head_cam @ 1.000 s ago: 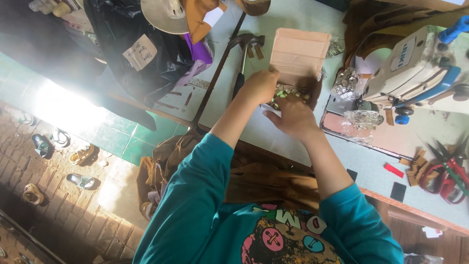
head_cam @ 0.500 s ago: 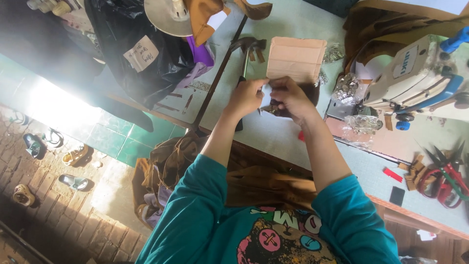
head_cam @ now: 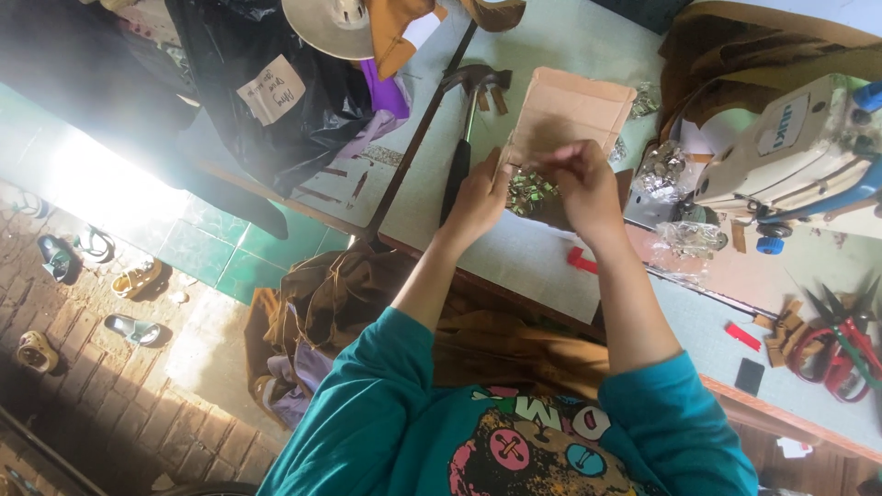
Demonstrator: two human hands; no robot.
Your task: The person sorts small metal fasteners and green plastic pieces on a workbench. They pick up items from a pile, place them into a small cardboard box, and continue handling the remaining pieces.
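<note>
Black plastic sacking [head_cam: 276,101] lies heaped at the far left, a hammer [head_cam: 464,119] beside it on the pale worktable [head_cam: 542,266]. The left hand [head_cam: 478,197] curls its fingers just beside a pile of small metal buckles [head_cam: 528,191], though what they pinch cannot be told. The right hand [head_cam: 581,179] bunches its fingertips together above the pile, before a cardboard piece [head_cam: 570,110]. Farther right stands a sewing machine [head_cam: 799,152], then scissors [head_cam: 841,335].
</note>
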